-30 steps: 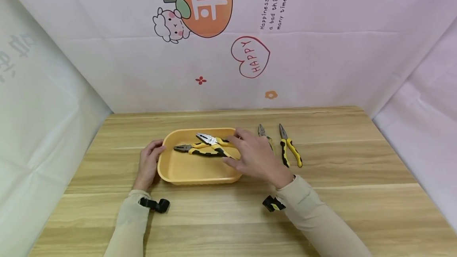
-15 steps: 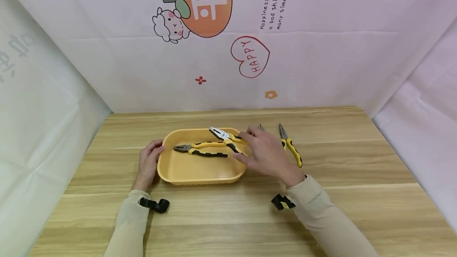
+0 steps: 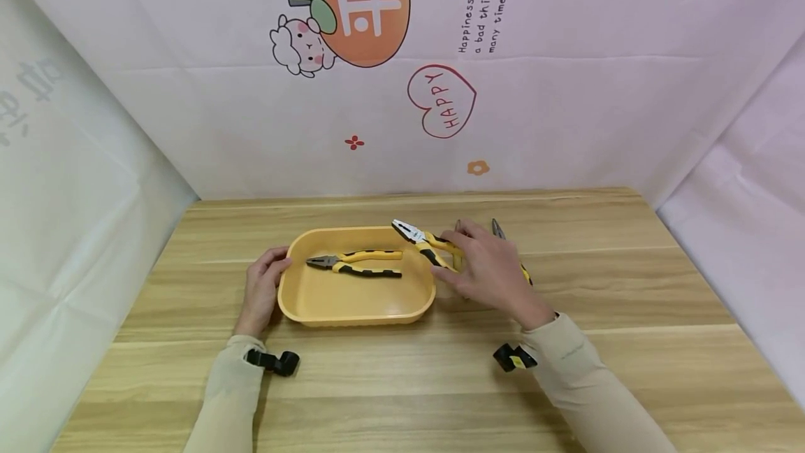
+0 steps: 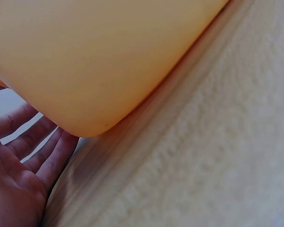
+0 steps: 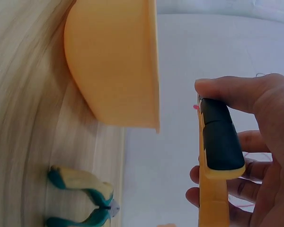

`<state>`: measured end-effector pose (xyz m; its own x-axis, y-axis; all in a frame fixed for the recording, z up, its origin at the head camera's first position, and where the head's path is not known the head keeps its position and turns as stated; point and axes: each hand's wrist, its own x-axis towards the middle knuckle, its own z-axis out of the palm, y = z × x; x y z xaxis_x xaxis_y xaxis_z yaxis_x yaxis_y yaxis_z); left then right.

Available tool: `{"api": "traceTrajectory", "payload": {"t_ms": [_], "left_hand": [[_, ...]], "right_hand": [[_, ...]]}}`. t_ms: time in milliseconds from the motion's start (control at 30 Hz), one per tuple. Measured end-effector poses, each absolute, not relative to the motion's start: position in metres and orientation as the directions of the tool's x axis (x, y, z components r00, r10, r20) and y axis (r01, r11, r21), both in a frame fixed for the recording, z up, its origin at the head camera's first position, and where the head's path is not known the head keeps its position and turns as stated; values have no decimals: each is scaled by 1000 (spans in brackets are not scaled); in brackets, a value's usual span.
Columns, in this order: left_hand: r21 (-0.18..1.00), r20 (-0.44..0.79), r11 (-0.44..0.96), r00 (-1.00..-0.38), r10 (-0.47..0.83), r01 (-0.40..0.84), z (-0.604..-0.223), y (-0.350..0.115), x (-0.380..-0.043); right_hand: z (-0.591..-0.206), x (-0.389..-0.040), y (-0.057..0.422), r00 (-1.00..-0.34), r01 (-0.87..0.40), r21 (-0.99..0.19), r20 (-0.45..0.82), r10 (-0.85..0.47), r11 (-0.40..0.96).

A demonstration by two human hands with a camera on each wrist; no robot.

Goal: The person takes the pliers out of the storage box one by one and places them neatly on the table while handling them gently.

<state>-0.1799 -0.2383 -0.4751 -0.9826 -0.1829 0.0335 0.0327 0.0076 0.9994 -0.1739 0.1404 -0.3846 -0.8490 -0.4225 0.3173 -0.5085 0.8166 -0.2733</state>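
My right hand (image 3: 492,270) grips combination pliers (image 3: 411,233) with a bright metal head and yellow-black handles. They are raised at the right rim of the yellow plastic basin (image 3: 352,317), their head overlapping its back right corner in the head view. In the right wrist view, thumb and fingers wrap the handles (image 5: 222,137), above the table. My left hand (image 3: 259,292) holds the basin's left end, thumb over the rim and fingers against the outer wall (image 4: 85,94). Inside the basin lie dark-headed pliers (image 3: 358,264), handles spread and pointing right.
Needle-nose pliers (image 3: 498,228) lie on the wooden table (image 3: 377,397) right of the basin, largely hidden by my right hand. Beside them, another pair is mostly covered; pliers with yellow and dark handles (image 5: 85,196) show in the right wrist view. A printed white cloth (image 3: 566,110) stands behind.
My right hand has moved right, carrying the bright-headed pliers from over the basin's middle to its right rim. The left hand, basin and dark-headed pliers have stayed put.
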Motion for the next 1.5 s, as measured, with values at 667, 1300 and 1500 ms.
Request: {"api": "traceTrajectory", "payload": {"t_ms": [667, 1300, 1500], "left_hand": [[999, 32, 2, -983, -178, 32, -475, -238, -180], [1000, 19, -6, -983, -181, 20, -476, -238, -179], [1000, 27, 7, -983, -182, 27, -476, -239, -179]], "right_hand": [[-397, -180, 183, -905, -391, -326, 306, -295, 861], [-409, -182, 230, -922, -321, -311, 319, -220, 895], [-412, -181, 242, -928, -294, -315, 322, -190, 902]]}}
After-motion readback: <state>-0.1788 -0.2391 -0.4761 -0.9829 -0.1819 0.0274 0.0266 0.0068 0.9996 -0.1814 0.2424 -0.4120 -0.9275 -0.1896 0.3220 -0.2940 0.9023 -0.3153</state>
